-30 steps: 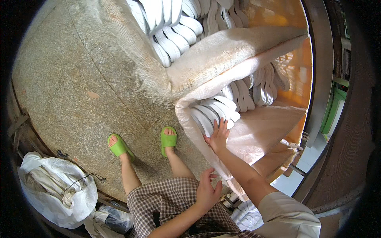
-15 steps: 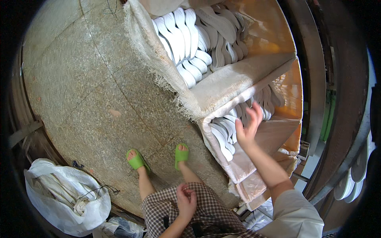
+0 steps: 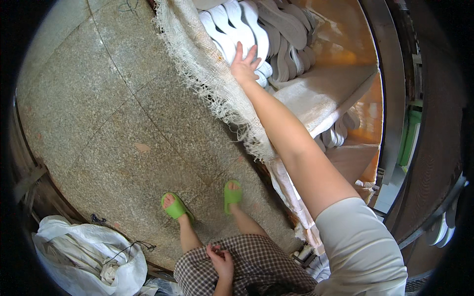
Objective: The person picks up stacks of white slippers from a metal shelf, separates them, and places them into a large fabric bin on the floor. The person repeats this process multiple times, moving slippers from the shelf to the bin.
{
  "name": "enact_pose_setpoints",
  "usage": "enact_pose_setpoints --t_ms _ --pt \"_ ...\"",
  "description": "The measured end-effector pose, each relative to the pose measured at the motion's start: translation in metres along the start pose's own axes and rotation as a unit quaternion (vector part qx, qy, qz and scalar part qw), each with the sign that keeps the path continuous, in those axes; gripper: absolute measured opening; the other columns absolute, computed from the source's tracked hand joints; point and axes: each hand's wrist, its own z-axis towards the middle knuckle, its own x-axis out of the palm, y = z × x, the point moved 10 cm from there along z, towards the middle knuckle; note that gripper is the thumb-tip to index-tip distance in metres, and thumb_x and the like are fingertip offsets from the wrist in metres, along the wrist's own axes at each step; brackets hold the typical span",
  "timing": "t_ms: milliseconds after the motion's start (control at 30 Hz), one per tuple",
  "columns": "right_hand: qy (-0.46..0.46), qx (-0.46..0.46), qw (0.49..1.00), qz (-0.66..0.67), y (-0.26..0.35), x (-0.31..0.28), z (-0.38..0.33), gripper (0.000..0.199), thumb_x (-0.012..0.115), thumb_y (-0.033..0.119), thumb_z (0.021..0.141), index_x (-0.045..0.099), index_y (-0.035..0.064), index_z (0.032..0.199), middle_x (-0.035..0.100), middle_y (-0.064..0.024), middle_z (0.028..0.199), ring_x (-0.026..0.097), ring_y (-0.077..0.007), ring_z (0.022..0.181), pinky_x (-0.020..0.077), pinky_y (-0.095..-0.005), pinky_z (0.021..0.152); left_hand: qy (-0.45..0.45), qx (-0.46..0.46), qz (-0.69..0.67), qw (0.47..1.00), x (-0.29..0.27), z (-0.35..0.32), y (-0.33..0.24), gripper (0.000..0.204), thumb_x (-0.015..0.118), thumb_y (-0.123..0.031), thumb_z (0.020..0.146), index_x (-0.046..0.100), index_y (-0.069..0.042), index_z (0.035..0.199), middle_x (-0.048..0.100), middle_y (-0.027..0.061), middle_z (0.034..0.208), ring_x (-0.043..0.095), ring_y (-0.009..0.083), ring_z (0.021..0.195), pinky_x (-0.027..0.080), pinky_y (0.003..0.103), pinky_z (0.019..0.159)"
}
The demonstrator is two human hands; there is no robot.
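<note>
White shoe soles (image 3: 241, 24) stand packed in rows in the upper cloth-lined compartment. My right hand (image 3: 245, 65) reaches over the frayed cloth edge with its fingers spread on or just above the front soles; contact is hard to tell. Nothing is gripped in it. Greyer soles (image 3: 286, 27) lie behind and to the right in the same compartment. Low in front of my checked garment (image 3: 256, 256), my left hand (image 3: 220, 263) hangs with loosely curled fingers, a gap between them and nothing visible inside. My right forearm hides much of the lower compartment and its soles (image 3: 335, 133).
Frayed woven cloth (image 3: 197, 59) drapes the compartments' front edge. A cloth-covered divider (image 3: 316, 89) separates upper from lower. An open white sack (image 3: 118, 241) of pale scraps stands at lower left. Dark metal framing (image 3: 395, 89) runs along the right. My green slippers (image 3: 177, 207) are on the speckled floor.
My right hand has moved from above the lower compartment up and left to the white soles in the upper one. My left hand stays low, slightly shifted. The view has shifted a little.
</note>
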Motion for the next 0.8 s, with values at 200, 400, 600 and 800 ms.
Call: enact_pose_setpoints --t_ms 200,400,600,800 --pt "-0.161 0.01 0.984 0.074 -0.045 -0.046 0.008 0.115 0.081 0.036 0.054 0.014 0.0047 0.143 0.007 -0.0255 0.147 0.014 -0.0409 0.133 0.0261 -0.0429 0.109 0.002 -0.047 -0.026 0.999 -0.008 0.006 0.005 0.062 0.054 0.002 0.085 0.02 -0.002 0.137 0.047 0.0142 0.109 0.054 0.0186 0.083 0.048 0.03 0.071" --pt "-0.168 0.053 0.983 0.059 -0.054 -0.054 0.004 0.109 0.082 0.05 0.053 0.026 0.0086 0.137 0.007 -0.0255 0.147 0.016 -0.0406 0.133 0.0223 -0.056 0.106 0.004 -0.061 -0.021 0.998 -0.004 0.009 0.002 0.062 0.052 0.003 0.086 0.018 -0.002 0.138 0.047 0.0144 0.109 0.053 0.0189 0.084 0.047 0.03 0.072" --pt "-0.156 0.035 0.987 0.024 -0.045 -0.047 0.004 0.108 0.08 0.056 0.056 0.025 0.0064 0.136 0.007 -0.0288 0.145 0.026 -0.0457 0.128 0.0302 -0.0539 0.102 -0.002 -0.075 -0.04 0.996 -0.004 0.013 0.001 0.062 0.052 0.003 0.086 0.018 -0.004 0.138 0.048 0.0136 0.11 0.053 0.0189 0.086 0.047 0.031 0.073" --pt "-0.201 -0.094 0.975 0.022 -0.022 -0.043 0.006 0.098 0.08 0.044 0.06 0.03 0.015 0.138 0.004 -0.0279 0.146 0.017 -0.0435 0.133 0.0324 -0.0571 0.1 0.005 -0.065 -0.021 0.998 -0.002 0.015 -0.002 0.063 0.052 0.001 0.087 0.017 -0.006 0.139 0.047 0.0123 0.11 0.053 0.0193 0.087 0.047 0.031 0.077"
